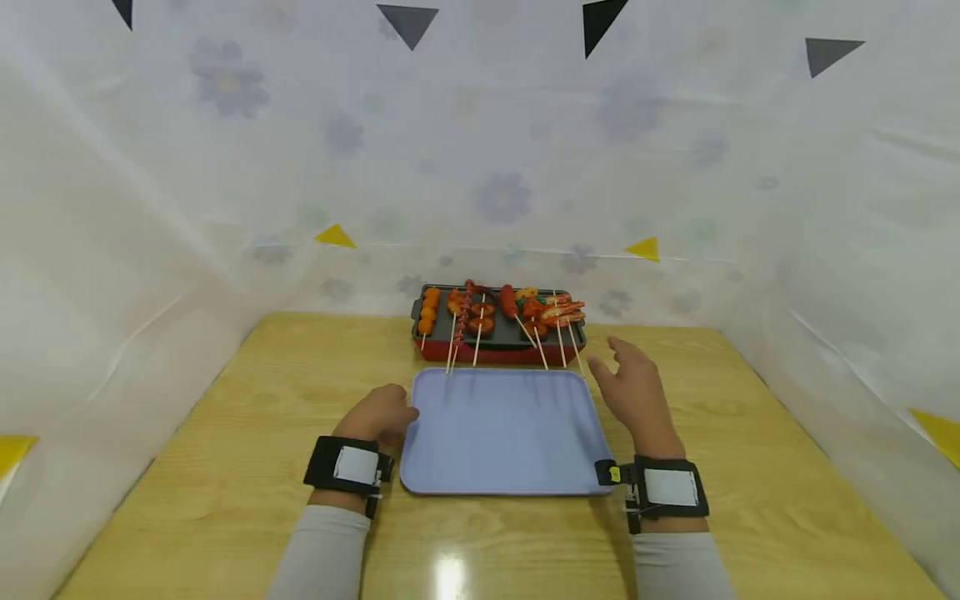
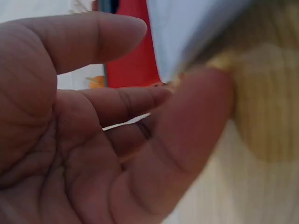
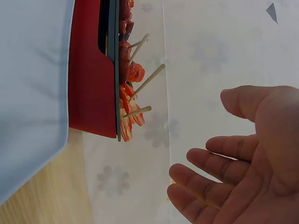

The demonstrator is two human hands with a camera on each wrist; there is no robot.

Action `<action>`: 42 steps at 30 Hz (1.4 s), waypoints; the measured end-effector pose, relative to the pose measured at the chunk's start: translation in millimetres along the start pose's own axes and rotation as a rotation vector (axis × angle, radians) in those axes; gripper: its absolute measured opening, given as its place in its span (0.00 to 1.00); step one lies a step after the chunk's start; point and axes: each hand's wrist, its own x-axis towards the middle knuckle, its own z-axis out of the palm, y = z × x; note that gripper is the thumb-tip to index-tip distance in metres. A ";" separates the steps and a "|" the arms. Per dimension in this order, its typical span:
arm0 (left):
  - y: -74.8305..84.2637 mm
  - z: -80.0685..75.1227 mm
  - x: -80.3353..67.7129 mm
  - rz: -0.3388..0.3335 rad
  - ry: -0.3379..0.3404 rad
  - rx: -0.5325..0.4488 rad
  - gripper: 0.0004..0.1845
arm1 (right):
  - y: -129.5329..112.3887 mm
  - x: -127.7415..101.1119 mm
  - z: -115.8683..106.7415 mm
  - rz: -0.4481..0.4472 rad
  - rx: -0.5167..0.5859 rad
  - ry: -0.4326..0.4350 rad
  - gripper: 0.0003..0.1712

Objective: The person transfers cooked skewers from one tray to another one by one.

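A pale lavender-blue tray [image 1: 506, 433] lies flat on the wooden table between both hands. At its left edge is my left hand [image 1: 381, 412], fingers loosely bent and the thumb apart from them. The left wrist view shows one fingertip [image 2: 210, 84] close by the tray's rim; whether it touches is hard to tell. Off the tray's right side hovers my right hand [image 1: 633, 387], its fingers relaxed and holding nothing. Behind the tray stands a red and black tabletop grill [image 1: 498, 354] with several food skewers, among them orange balls [image 1: 428, 312], a red sausage [image 1: 508, 302] and shrimp [image 1: 566, 312].
Several wooden sticks [image 1: 477, 346] jut over the grill's front edge towards the tray. The wooden table [image 1: 480, 542] extends to both sides and in front. White sheeting with faded flowers [image 1: 502, 197] hangs behind and at the sides.
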 end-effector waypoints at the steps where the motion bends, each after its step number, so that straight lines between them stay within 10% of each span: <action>1: 1.1 1.3 1.3 0.002 0.005 0.005 0.08 | 0.8 -0.2 -0.5 0.009 0.005 0.004 0.35; 33: -7.9 1.9 9.8 -0.012 -0.002 -0.046 0.24 | 18.2 67.8 34.1 0.053 -0.062 -0.144 0.23; 42: -5.5 5.2 10.2 -0.014 -0.001 -0.072 0.24 | 23.9 67.4 36.0 0.223 0.230 -0.235 0.25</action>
